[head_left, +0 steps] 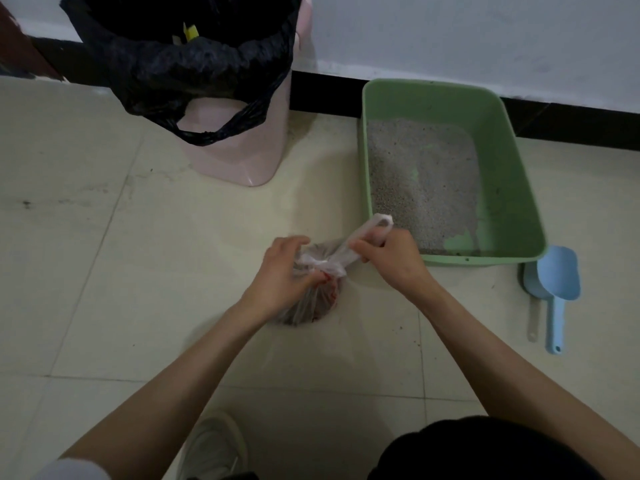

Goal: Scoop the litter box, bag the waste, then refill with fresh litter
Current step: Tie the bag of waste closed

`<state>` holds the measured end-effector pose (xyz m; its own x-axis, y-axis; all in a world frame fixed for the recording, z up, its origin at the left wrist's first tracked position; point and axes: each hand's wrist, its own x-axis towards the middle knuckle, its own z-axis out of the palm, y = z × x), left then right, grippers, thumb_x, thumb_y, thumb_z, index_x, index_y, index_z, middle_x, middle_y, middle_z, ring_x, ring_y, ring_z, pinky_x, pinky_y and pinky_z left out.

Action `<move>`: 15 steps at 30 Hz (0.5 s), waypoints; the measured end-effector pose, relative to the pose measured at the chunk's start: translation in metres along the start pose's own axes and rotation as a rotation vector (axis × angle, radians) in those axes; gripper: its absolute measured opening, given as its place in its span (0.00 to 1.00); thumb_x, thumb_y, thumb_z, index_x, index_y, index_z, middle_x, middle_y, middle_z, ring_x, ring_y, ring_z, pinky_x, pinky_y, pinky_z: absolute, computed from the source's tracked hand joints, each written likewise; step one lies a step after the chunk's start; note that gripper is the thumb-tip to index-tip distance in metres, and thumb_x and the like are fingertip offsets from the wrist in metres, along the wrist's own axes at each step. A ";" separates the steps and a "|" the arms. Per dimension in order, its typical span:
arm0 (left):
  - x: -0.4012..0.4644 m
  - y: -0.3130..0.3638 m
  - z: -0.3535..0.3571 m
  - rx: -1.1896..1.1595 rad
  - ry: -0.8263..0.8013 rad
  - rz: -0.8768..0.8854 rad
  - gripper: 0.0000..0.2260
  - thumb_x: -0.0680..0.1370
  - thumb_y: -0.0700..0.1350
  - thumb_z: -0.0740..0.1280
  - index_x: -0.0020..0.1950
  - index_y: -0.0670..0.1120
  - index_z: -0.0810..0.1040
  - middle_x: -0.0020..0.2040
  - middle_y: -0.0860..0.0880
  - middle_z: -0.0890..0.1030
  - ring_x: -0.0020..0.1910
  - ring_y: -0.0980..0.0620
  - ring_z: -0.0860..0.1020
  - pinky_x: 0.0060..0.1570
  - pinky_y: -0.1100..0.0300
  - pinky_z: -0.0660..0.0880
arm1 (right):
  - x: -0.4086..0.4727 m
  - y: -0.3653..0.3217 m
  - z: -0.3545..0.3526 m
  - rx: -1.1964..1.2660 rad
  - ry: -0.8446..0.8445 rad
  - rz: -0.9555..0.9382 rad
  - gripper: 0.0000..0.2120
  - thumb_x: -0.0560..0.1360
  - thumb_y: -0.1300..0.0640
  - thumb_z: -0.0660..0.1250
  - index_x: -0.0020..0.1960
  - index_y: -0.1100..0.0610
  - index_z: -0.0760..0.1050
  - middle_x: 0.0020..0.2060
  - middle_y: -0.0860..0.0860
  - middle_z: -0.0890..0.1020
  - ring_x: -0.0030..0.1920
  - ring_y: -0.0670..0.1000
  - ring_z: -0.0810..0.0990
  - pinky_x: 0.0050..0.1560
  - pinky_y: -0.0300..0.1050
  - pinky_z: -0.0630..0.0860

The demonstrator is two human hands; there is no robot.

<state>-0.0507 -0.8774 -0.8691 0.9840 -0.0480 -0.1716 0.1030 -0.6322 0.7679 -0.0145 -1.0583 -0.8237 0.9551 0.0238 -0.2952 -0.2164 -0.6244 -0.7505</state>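
- Risk, knot failure: I judge the knot on the waste bag point(304, 299) to be only half drawn. If either of my hands lets go before the handles cinch, the neck could reopen and spill clumps onto the floor tiles point(104, 271).
- Risk, tearing: the bag film is thin and translucent. Pulling the handle strip point(367, 233) too sharply could split it at the neck.
- Risk, knocking: the litter box point(519, 188) stands just beside the bag, on its far right side. A wide pull with my right arm could strike its near rim.
- Left hand point(282, 275): fingers curled, pinching the gathered neck of the bag from the bag's left side and holding it down against the floor.
- Right hand point(388, 258): fingers curled round the white handle strip, drawing it up and away from the bag toward the litter box.
- Waste bag position: on the floor between my two hands, touching both, its full body directly under my left hand.
- Blue scoop point(557, 282): on the floor right of the bag, past the litter box corner, well apart from both hands.
- Lined bin point(194, 74): beyond the bag, to its far left, well apart.
- Litter level: thin, with bare green patches; I judge the refill not yet done.
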 end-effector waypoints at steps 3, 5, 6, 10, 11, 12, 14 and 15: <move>0.002 0.009 0.011 0.514 -0.098 0.226 0.24 0.72 0.52 0.69 0.66 0.47 0.69 0.59 0.45 0.72 0.57 0.43 0.70 0.54 0.52 0.68 | 0.000 0.000 -0.003 -0.092 0.059 -0.062 0.15 0.73 0.56 0.69 0.30 0.60 0.74 0.29 0.57 0.78 0.32 0.51 0.73 0.38 0.45 0.69; 0.004 0.009 0.011 0.651 -0.046 0.271 0.17 0.73 0.50 0.67 0.59 0.45 0.74 0.55 0.44 0.76 0.56 0.42 0.71 0.50 0.52 0.66 | 0.001 0.002 -0.006 -0.125 0.121 -0.133 0.12 0.76 0.55 0.66 0.36 0.59 0.74 0.34 0.54 0.77 0.36 0.51 0.72 0.39 0.44 0.67; 0.005 0.006 0.009 0.659 -0.029 0.270 0.14 0.73 0.49 0.66 0.55 0.44 0.76 0.53 0.43 0.78 0.55 0.42 0.72 0.49 0.53 0.66 | 0.002 0.005 -0.008 -0.131 0.144 -0.196 0.11 0.78 0.54 0.63 0.41 0.60 0.75 0.37 0.53 0.78 0.38 0.51 0.73 0.40 0.44 0.67; 0.008 0.003 -0.005 0.551 -0.087 0.086 0.11 0.73 0.45 0.65 0.52 0.41 0.76 0.51 0.41 0.79 0.53 0.42 0.74 0.48 0.55 0.68 | 0.006 0.027 -0.006 -0.315 0.018 -0.196 0.21 0.82 0.50 0.49 0.72 0.58 0.64 0.69 0.56 0.70 0.69 0.54 0.67 0.68 0.49 0.63; 0.009 0.005 -0.009 0.486 -0.084 0.038 0.10 0.72 0.44 0.65 0.51 0.41 0.77 0.50 0.41 0.79 0.51 0.42 0.75 0.46 0.55 0.68 | 0.005 0.034 -0.005 -0.409 -0.036 -0.150 0.24 0.82 0.48 0.45 0.75 0.56 0.57 0.74 0.53 0.62 0.74 0.52 0.59 0.73 0.50 0.55; 0.008 0.007 -0.013 0.421 -0.084 0.010 0.10 0.72 0.43 0.65 0.50 0.41 0.77 0.49 0.41 0.80 0.49 0.43 0.76 0.44 0.56 0.69 | 0.003 0.041 -0.004 -0.513 -0.084 -0.126 0.27 0.81 0.44 0.40 0.77 0.55 0.52 0.76 0.51 0.57 0.76 0.51 0.55 0.74 0.50 0.50; 0.006 0.013 -0.021 0.343 -0.084 0.013 0.09 0.71 0.43 0.66 0.49 0.42 0.77 0.47 0.43 0.80 0.47 0.44 0.77 0.41 0.57 0.68 | 0.000 0.051 -0.004 -0.698 -0.133 -0.148 0.37 0.73 0.38 0.31 0.77 0.54 0.47 0.77 0.49 0.54 0.76 0.49 0.51 0.75 0.49 0.45; 0.003 0.016 -0.025 0.321 -0.079 0.028 0.08 0.70 0.42 0.66 0.48 0.42 0.76 0.46 0.44 0.79 0.45 0.45 0.76 0.40 0.58 0.67 | -0.001 0.055 -0.004 -0.765 -0.147 -0.166 0.39 0.71 0.38 0.29 0.77 0.54 0.45 0.77 0.49 0.53 0.77 0.49 0.50 0.75 0.48 0.44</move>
<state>-0.0422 -0.8682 -0.8416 0.9702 -0.1207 -0.2100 0.0127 -0.8405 0.5416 -0.0261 -1.0957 -0.8621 0.9147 0.2328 -0.3302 0.1760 -0.9653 -0.1930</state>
